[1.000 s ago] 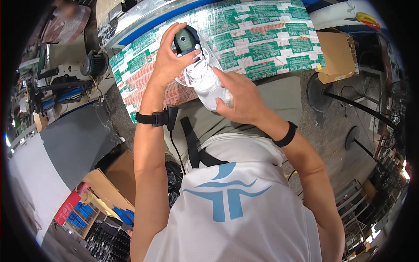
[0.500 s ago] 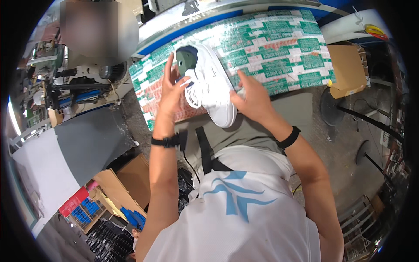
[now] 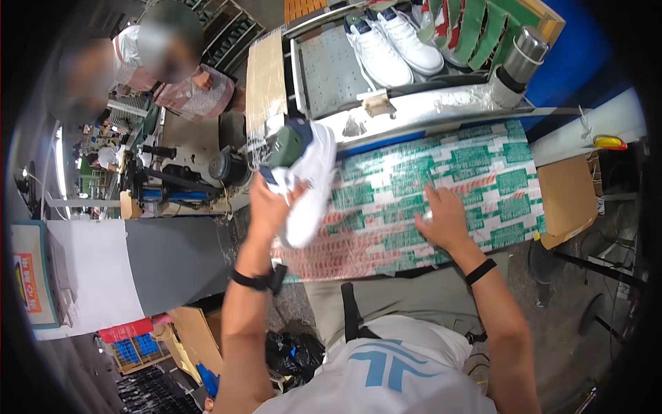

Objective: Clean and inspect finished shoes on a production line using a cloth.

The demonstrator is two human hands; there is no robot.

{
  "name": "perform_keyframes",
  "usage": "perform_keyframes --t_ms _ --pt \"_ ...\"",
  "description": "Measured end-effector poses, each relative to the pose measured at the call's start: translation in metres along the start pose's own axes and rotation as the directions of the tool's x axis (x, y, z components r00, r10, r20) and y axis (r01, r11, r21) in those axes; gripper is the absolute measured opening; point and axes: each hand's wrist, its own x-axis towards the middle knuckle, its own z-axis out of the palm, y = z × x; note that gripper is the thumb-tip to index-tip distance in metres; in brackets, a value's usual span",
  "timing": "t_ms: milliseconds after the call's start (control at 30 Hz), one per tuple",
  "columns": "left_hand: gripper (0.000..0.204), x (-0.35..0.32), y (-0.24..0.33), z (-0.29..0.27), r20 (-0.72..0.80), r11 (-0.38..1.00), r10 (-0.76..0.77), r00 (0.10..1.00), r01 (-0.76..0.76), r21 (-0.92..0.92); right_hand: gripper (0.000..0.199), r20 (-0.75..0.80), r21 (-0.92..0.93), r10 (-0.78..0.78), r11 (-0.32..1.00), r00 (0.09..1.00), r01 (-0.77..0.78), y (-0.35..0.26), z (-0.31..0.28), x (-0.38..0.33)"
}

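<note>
A white sneaker (image 3: 312, 190) hangs tilted over the left part of the table, its toe toward me. Dark green stuffing (image 3: 287, 147) shows in its opening, beside a navy collar lining. My left hand (image 3: 267, 207) is closed around the shoe's lace side, the thumb over the upper. Apart from the shoe, my right hand (image 3: 447, 219) hovers above the table's green-and-white taped covering (image 3: 386, 190). Its index finger is stretched out and the thumb stands away from it; a small pale spot by the thumb is too blurred to name.
Beyond the table, a metal tray (image 3: 324, 86) holds a pair of white sneakers (image 3: 386, 58). A steel flask (image 3: 525, 58) stands right of it, near green dividers (image 3: 476, 38). A cardboard box (image 3: 567, 200) is at the right; machinery (image 3: 227, 168) and other people are at the left.
My left hand has taken hold of the sneaker and lifted it left, away from my right hand. My view has tilted up, bringing the tray and shoes into sight.
</note>
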Motion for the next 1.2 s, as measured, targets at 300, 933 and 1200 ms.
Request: perform_keyframes --t_ms 300,933,1200 --pt "0.092 0.306 -0.063 -0.018 0.098 0.823 -0.03 0.995 -0.031 0.567 0.049 0.007 -0.092 -0.067 0.994 0.998 0.067 0.008 -0.002 0.004" --pt "0.096 0.348 0.113 0.22 0.589 0.952 -0.154 0.793 0.278 -0.125 0.047 0.057 -0.095 -0.035 0.995 0.998 0.04 0.018 -0.007 0.001" --pt "0.084 0.336 0.076 0.253 0.159 0.952 -0.012 0.987 0.06 -0.299 0.044 0.048 -0.141 -0.029 0.989 0.998 0.035 0.012 -0.011 0.007"
